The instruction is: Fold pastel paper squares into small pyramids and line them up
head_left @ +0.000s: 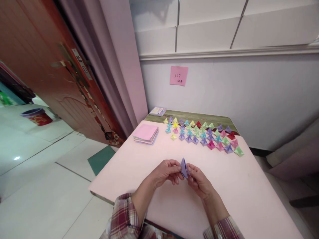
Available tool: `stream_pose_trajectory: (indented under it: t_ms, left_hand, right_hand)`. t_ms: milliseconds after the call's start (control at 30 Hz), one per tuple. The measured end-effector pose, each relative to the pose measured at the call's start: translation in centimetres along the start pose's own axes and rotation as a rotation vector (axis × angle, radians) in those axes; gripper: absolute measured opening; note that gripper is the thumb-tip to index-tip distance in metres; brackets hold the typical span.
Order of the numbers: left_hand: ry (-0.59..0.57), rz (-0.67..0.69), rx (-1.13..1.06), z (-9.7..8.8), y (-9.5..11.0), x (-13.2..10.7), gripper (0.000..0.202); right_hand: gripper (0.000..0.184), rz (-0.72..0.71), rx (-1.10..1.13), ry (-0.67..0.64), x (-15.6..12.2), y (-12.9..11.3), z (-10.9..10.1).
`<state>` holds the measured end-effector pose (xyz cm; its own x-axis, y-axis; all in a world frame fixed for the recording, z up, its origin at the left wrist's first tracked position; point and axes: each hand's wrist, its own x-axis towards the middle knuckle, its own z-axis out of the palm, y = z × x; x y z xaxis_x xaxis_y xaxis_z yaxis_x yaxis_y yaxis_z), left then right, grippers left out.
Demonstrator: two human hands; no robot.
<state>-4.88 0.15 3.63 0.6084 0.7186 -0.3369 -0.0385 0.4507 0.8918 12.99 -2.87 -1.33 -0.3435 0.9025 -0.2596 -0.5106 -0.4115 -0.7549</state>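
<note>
Between my two hands is a small purple folded paper piece (pixel 183 167), raised over the near part of the table with its point up. My left hand (pixel 169 171) pinches its left side between thumb and fingers. On the other side, the fingers of my right hand (pixel 198 179) are closed on its right edge. Rows of small folded paper pieces (pixel 203 141) in purple, green, blue, pink, yellow and red stand farther back on the table. Left of them lies a stack of square paper sheets (pixel 146 132), pink on top.
The table has a pale pink cover (pixel 119 176). At its back left corner sits a small printed packet (pixel 158 111). A pink note (pixel 178 75) is stuck to the wall. To the left are a brown door (pixel 50 39), a purple curtain (pixel 117 49) and a red bin (pixel 38 118).
</note>
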Motion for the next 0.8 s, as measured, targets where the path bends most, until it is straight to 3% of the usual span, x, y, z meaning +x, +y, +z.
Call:
stream_pose_trajectory:
  t_ms: [333,533,800]
  left_hand:
    - [-0.08,-0.016,-0.107,-0.11,-0.41,0.31,0.032]
    - [-0.095,-0.022,-0.106,-0.19,-0.43,0.15,0.029]
    - [0.032,0.034,0.007,-0.63,-0.5,0.2,0.035]
  right_hand:
    - [0.037,0.011,-0.021,-0.15,0.11,0.6,-0.59]
    - [0.035,0.027,0.064,-0.092,-0.01,0.4,-0.89]
    - [0.033,-0.072,-0.047,0.039,0.09,-0.04,-0.12]
